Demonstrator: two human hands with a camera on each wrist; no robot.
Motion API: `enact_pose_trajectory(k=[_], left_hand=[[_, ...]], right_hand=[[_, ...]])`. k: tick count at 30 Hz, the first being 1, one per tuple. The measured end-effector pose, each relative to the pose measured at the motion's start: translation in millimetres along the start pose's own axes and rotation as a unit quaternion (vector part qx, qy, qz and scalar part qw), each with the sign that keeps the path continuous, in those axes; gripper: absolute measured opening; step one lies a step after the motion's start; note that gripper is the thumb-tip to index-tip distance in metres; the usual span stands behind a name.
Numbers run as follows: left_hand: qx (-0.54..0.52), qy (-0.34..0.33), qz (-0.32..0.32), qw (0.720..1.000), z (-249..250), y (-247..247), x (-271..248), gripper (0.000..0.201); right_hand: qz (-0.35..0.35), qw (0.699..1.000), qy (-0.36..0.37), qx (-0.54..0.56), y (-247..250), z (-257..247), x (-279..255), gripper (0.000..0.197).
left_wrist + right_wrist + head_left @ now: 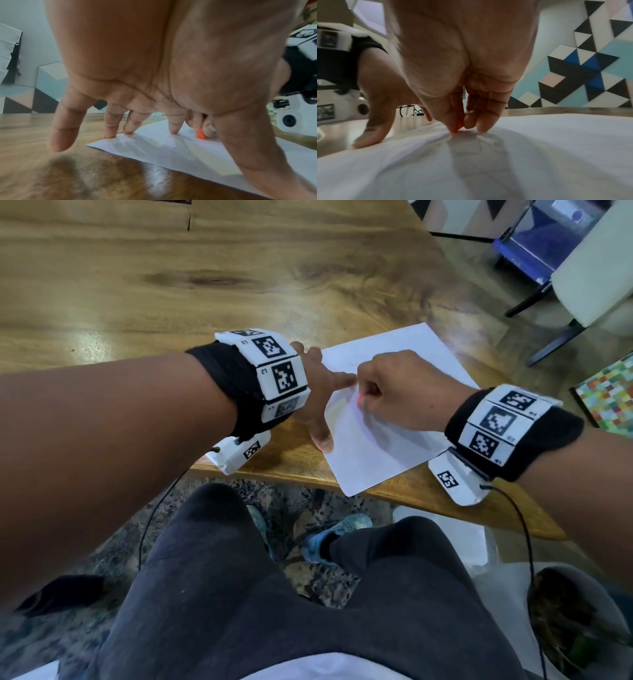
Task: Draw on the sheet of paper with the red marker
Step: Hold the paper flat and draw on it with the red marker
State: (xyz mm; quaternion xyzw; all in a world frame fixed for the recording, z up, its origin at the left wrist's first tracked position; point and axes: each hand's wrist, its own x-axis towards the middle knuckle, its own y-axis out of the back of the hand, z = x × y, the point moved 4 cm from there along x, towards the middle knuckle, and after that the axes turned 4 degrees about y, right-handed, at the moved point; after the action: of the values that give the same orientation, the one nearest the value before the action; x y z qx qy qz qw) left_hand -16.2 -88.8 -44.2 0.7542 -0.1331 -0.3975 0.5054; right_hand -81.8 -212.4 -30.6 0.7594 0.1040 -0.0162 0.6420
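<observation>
A white sheet of paper (387, 419) lies at an angle on the wooden table, its near corner hanging over the front edge. My left hand (317, 395) is spread flat, its straight fingers (173, 127) pressing the sheet's left edge. My right hand (394, 392) pinches the red marker (360, 401), whose end (458, 127) touches the paper (522, 155). Most of the marker (201, 134) is hidden in the fingers. Faint red marks (351, 363) show on the sheet beyond the hands.
The wooden table (171, 296) stretches away to the left and back. A chair (596, 285) stands at the right, with a colourful patterned panel (606, 395) near it. Below the table edge are my legs, shoes and a potted plant (575, 625).
</observation>
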Motion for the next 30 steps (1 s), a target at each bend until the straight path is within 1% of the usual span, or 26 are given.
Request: enact_pose_trajectory(k=[2,5,7,9,12,16,18,20,22,26,28,30], left_hand=[[-0.010,0.004,-0.006,1.000,-2,-1,0,0.125],[-0.017,0.011,-0.017,1.000,-2,0,-1,0.126],[-0.015,0.019,-0.026,0.999,-1,1,-3,0.127],[-0.013,0.022,-0.031,0.999,0,3,-4,0.127],[-0.016,0.023,-0.035,0.999,1,3,-6,0.126],[-0.029,0.017,-0.022,0.999,-2,4,-10,0.114],[-0.026,0.011,-0.015,1.000,-1,4,-10,0.111],[-0.036,0.002,-0.023,0.999,0,1,-9,0.112],[-0.046,0.000,-0.034,0.998,1,-1,-9,0.116],[-0.016,-0.004,-0.028,0.999,3,-2,-7,0.127],[-0.013,-0.010,-0.019,1.000,1,-3,-5,0.127],[-0.013,-0.015,-0.014,1.000,0,-5,-4,0.126]], right_hand=[[-0.022,0.999,0.023,-0.006,-2,-7,-12,0.014],[-0.081,0.992,0.092,-0.006,-17,-30,-40,0.016],[-0.096,0.989,0.113,0.000,-21,-36,-49,0.016],[-0.070,0.993,0.090,-0.012,-18,-27,-44,0.013],[-0.028,0.999,0.030,-0.011,-11,-7,-28,0.009],[-0.008,1.000,0.001,0.002,-8,4,-14,0.008],[-0.001,1.000,0.001,0.010,-7,3,-13,0.008],[0.003,1.000,0.014,0.010,-8,-1,-15,0.009],[-0.006,0.999,0.042,0.013,-12,-10,-21,0.012],[-0.044,0.992,0.106,0.046,-22,-35,-35,0.013],[-0.045,0.993,0.099,0.042,-20,-34,-32,0.013],[-0.031,0.998,0.060,0.018,-13,-23,-21,0.014]])
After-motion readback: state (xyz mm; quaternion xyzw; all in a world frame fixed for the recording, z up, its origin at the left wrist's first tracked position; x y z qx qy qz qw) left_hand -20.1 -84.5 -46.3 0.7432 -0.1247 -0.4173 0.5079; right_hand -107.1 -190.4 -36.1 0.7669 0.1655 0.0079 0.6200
